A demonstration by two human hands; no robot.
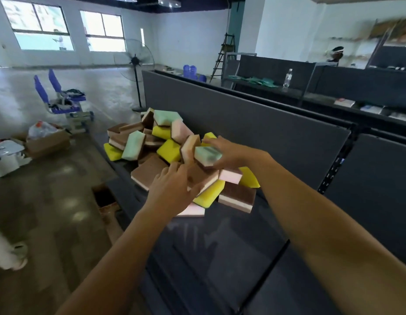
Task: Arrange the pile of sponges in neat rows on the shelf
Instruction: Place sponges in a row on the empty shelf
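1. Sponges (pixel 168 151) lie heaped on the shelf (pixel 242 235); no rows show yet, so nearly all the sorting remains.
2. Right hand (pixel 229 153) has fingers clamped on a green sponge (pixel 207 155) atop the heap.
3. Left hand (pixel 172 187) rests on the heap; whether its fingers grip cannot be told.

the shelf (pixel 220 246) is dark grey all over, board and back panel alike. the pile of sponges (pixel 169 151) mixes yellow, mint green, pale pink and peach foam, most backed with a brown scouring layer. the mint sponge (pixel 207 155) in the right hand (pixel 231 153) has a dark brown underside; the brown-topped sponge (pixel 198 175) under the left hand (pixel 172 187) shows a pale pink layer beneath.
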